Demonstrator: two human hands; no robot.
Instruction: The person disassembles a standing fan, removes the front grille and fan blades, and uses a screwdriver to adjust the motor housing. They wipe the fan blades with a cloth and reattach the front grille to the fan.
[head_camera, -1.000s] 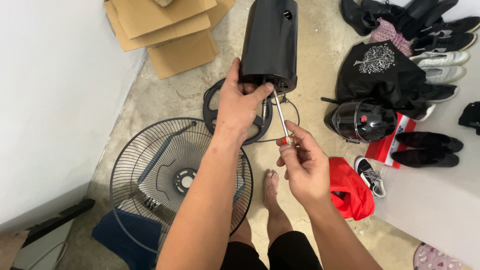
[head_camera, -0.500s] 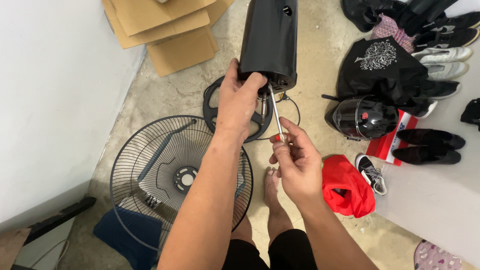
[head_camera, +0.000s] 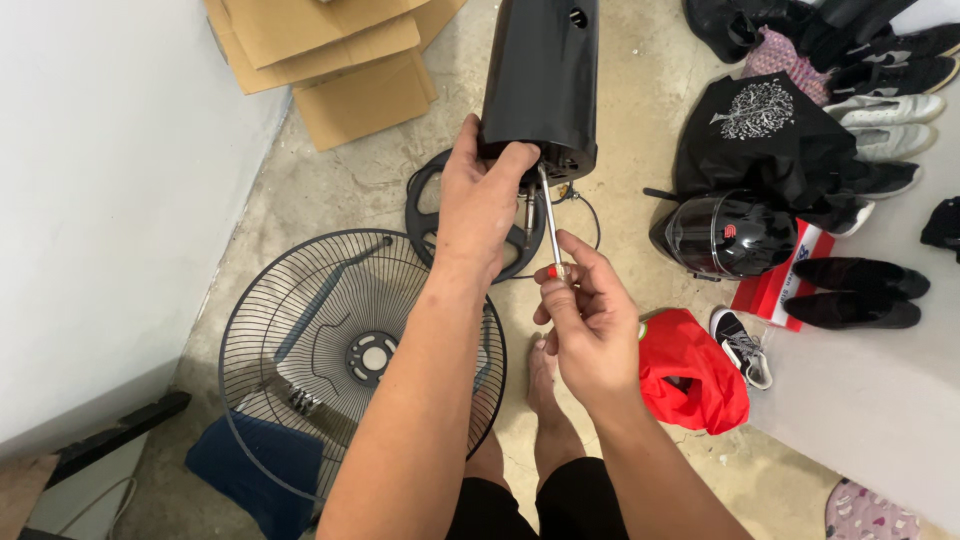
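— Screwdriver: changed since a second ago?
— Barely; right hand has slid a little nearer the black housing, fingers pinched on the handle.
— Left hand?
— Wrapped round the housing's lower end, held above the floor.
— Packages?
— Flat brown cardboard top left; red-and-white box right, by a helmet.
— Screwdriver's axis?
— Shaft points up and slightly left into the housing.

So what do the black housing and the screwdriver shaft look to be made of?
Black housing: probably moulded plastic, smooth with a dull sheen, held by the left hand. Screwdriver shaft: bright, silvery metal, in the right hand.
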